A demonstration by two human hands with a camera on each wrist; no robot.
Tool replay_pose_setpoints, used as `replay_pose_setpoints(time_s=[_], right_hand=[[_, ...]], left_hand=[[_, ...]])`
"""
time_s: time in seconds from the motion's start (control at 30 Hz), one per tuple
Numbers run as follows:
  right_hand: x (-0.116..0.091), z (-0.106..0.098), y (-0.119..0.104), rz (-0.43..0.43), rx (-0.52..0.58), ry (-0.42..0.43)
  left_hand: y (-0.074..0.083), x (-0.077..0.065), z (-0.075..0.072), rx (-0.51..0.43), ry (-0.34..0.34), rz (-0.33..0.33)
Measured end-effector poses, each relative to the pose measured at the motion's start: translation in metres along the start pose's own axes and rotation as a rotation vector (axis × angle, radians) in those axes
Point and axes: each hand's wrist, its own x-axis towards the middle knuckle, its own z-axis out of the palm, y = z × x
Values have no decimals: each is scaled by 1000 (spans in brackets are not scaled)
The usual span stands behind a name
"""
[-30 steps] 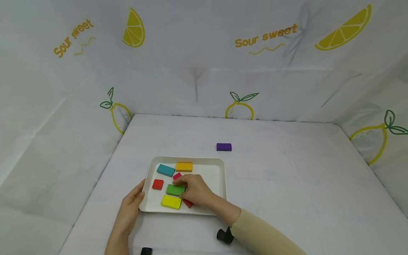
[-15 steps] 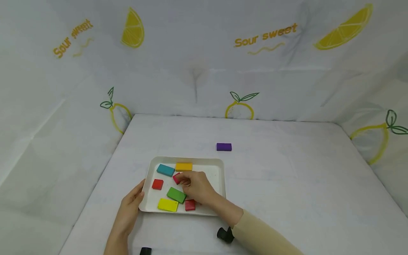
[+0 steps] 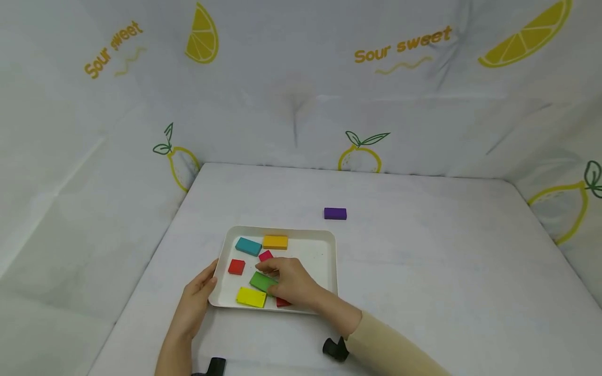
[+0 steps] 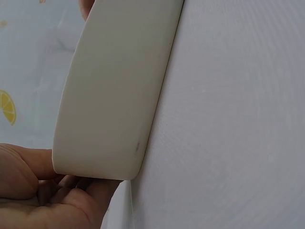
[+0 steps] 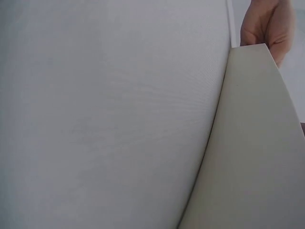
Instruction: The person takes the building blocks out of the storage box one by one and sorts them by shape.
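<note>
A white tray (image 3: 316,261) lies on the table and holds several coloured blocks. My left hand (image 3: 194,303) grips the tray's left end; in the left wrist view its fingers (image 4: 97,193) curl against the end wall. Over the tray, my right hand (image 3: 297,282) has its thumb at the right end of a green block (image 3: 263,281) and its index finger spread apart from it. A pink block (image 3: 265,255) lies just beyond the index finger. A yellow block (image 3: 251,297) sits nearer the front, beside a red block (image 3: 284,302) partly hidden by the right hand.
Teal (image 3: 248,246) and orange (image 3: 275,242) blocks lie along the tray's far side; another red block (image 3: 236,267) is at its left. Beyond the tray, a purple block (image 3: 335,213) rests on the white table. Black wrist gear (image 3: 336,349) shows by the right sleeve.
The green block has turned askew, and the yellow block has shifted left and nearer. My right thumb moved off the green block, then back to it. The left hand stays at the tray.
</note>
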Motion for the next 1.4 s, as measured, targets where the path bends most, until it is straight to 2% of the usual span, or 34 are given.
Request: replay_pose_setpoints(time_s=[0.2,0.47,0.83,1.03,1.2,1.3,1.4], right_hand=[[1,2,0,13,-19,-20],[0,2,1,2,-20,-3],[-1,3,1,-57,-154,-31],[-2,2,1,-65,-157,-21],[-5,-18,-3,-55,-87,33],[-7,-43,-2,-79,-42,65],[-7,-69,4,-125,-51,100]], left_hand=[[-1,-1,0,-5,-6,4],[0,0,0,-3,-4,-5],[0,-1,1,-9,-4,4],[-1,0,2,-15,-5,5],[-2,0,3,-13,-6,1],[-2,0,2,-7,-4,-1],[-2,-1,2,4,0,-8]])
